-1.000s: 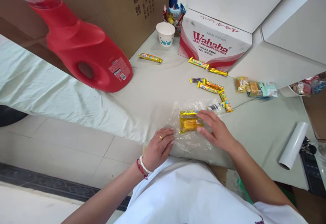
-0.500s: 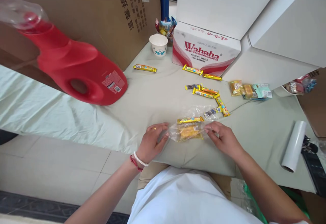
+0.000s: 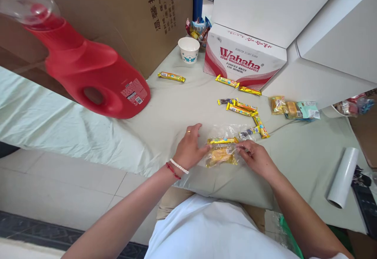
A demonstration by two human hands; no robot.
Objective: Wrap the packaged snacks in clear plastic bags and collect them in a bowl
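In the head view, a sheet of clear plastic film [image 3: 217, 131] lies near the table's front edge. On it sit a yellow-wrapped snack bar [image 3: 222, 140] and, closer to me, a packaged cake [image 3: 219, 155] with film folded over it. My right hand [image 3: 257, 158] pinches the film at the cake's right side. Fingers apart, my left hand [image 3: 191, 147] is at the left side, its thumb reaching to the film between bar and cake. Just beyond the film's right part is a dark-and-yellow packet [image 3: 249, 133].
Several yellow snack bars [image 3: 238, 109] are scattered farther back, before a Wahaha carton [image 3: 244, 58]. A paper cup [image 3: 189, 50] and a red jug [image 3: 98, 74] stand to the left. Packaged cakes [image 3: 293, 110] and a white roll [image 3: 343, 177] lie on the right.
The film's near edge has been folded over the cake. My right hand went from spread fingers to a pinch on the film; my left hand let go and moved forward, opening out.
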